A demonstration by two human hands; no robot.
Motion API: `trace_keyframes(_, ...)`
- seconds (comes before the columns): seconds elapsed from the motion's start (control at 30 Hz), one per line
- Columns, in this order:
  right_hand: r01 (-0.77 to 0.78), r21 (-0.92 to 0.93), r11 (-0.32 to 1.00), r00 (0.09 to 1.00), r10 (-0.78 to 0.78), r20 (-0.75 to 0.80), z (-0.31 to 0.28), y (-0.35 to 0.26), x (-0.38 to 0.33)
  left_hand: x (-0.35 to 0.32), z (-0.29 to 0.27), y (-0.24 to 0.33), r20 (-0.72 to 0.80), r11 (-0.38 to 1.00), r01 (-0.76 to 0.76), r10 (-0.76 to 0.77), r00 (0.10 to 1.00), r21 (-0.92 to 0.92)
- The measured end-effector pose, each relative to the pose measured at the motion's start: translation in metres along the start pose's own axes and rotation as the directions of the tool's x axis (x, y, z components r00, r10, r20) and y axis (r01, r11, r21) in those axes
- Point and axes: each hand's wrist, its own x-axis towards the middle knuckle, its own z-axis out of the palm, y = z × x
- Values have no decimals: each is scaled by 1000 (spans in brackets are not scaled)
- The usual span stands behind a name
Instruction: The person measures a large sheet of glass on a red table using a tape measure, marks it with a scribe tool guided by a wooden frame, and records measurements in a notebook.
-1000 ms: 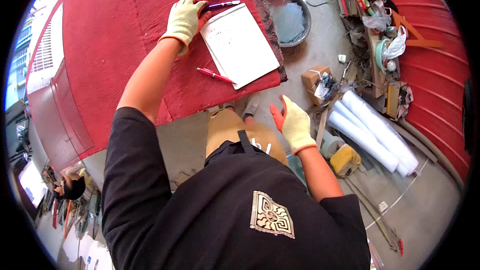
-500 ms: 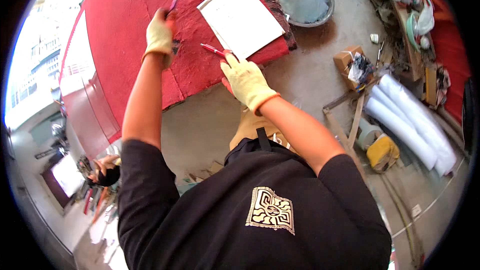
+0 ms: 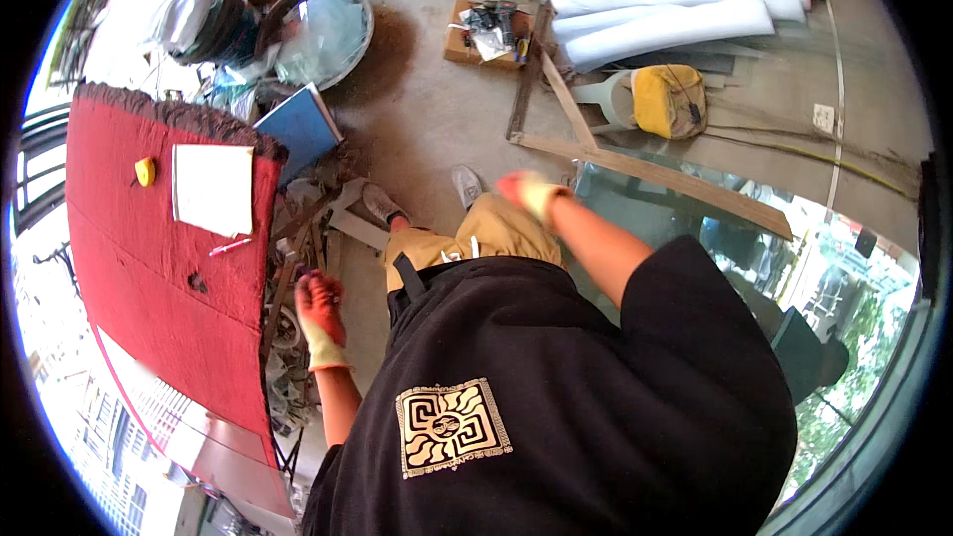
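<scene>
My left hand (image 3: 321, 321), in a cream glove with a red palm, hangs beside the right edge of the red-covered table (image 3: 164, 283). Its fingers are closed around a slim purplish tool (image 3: 302, 273), which is mostly hidden. Out over the floor to the right is my right hand (image 3: 532, 194), gloved alike. Motion smears its fingers, so their state cannot be made out. A white writing pad (image 3: 212, 188) lies on the table, with a red and white pen (image 3: 231, 247) near its lower edge. Left of the pad sits a yellow tape measure (image 3: 146, 172).
Glass sheets (image 3: 685, 223) lie at my right, with wooden strips (image 3: 675, 179) along them. Ahead are a cardboard box (image 3: 483, 45) holding a drill, white rolls (image 3: 675, 5), a yellow bag (image 3: 669, 101) and a round tub (image 3: 362, 40) of glass pieces. Scraps lie under the table's edge.
I have turned right, and the table has swung to my left. My left hand has come off the tabletop with the tool. My right hand has left the pad and pen.
</scene>
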Motion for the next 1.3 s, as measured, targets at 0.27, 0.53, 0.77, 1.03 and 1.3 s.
trace_keyframes(0.27,41,986,159,615,774,-150,-235,321,-143,-3,144,17,289,941,62,-164,943,333)
trace_keyframes(0.53,460,874,159,816,312,-486,-246,330,-113,-46,160,18,299,985,94,-135,945,147)
trace_keyframes(0.77,195,911,362,966,89,-242,-178,342,44,-102,144,-8,200,985,174,-171,965,3)
trace_keyframes(1.03,272,487,830,674,196,-712,-203,166,61,-155,116,-40,-36,974,217,-219,975,-64)
trace_keyframes(1.3,243,101,965,230,44,-972,-250,6,-122,-187,-33,-178,-61,943,319,-315,947,92)
